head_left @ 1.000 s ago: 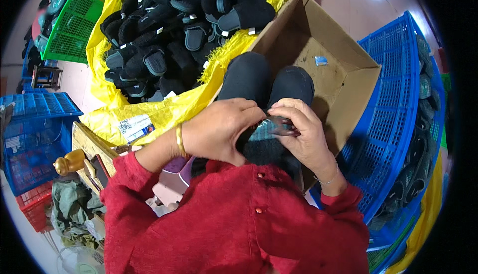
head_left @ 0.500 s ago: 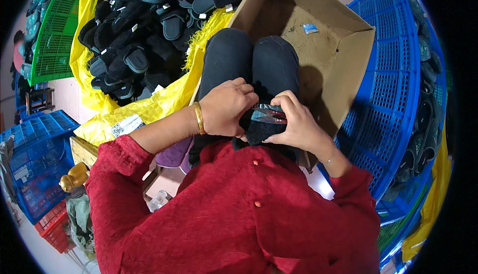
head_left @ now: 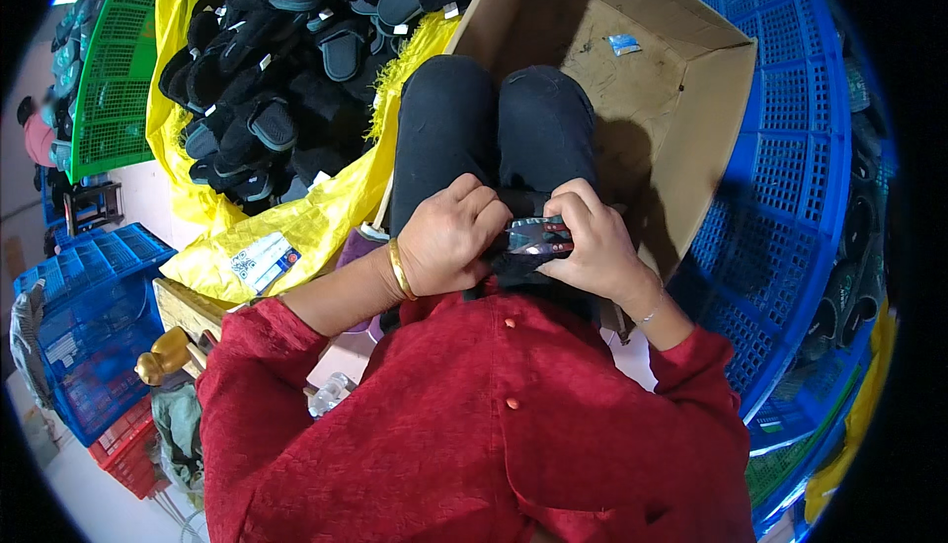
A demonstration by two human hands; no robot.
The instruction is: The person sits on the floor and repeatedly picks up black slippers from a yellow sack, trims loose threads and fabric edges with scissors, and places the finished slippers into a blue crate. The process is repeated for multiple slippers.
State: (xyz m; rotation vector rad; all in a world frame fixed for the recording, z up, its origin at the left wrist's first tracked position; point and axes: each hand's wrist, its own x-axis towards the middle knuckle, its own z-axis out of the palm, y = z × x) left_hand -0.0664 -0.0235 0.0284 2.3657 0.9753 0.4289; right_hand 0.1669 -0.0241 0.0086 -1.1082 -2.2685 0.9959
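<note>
Over my lap, my left hand [head_left: 454,234] is closed with its fingers curled on a black fuzzy slipper [head_left: 513,269], most of which is hidden by my hands and dark trousers. My right hand [head_left: 600,252] grips a pair of thread snips [head_left: 541,237] between thumb and fingers. Their metal blades point left, toward my left fingertips, and lie just over the slipper. Part of the snips' handle disappears inside my right hand.
An open cardboard box [head_left: 716,99] stands beyond my knees, with a small blue packet [head_left: 623,44] inside. At the left, a yellow woven sack [head_left: 341,209] holds many black slippers [head_left: 343,54]. Blue crates [head_left: 790,158] rise at the right; a green crate [head_left: 118,79] stands far left.
My left hand has turned and sits slightly lower, its knuckles more bunched. The slipper shows less between my hands. My right hand still holds the snips, shifted slightly.
</note>
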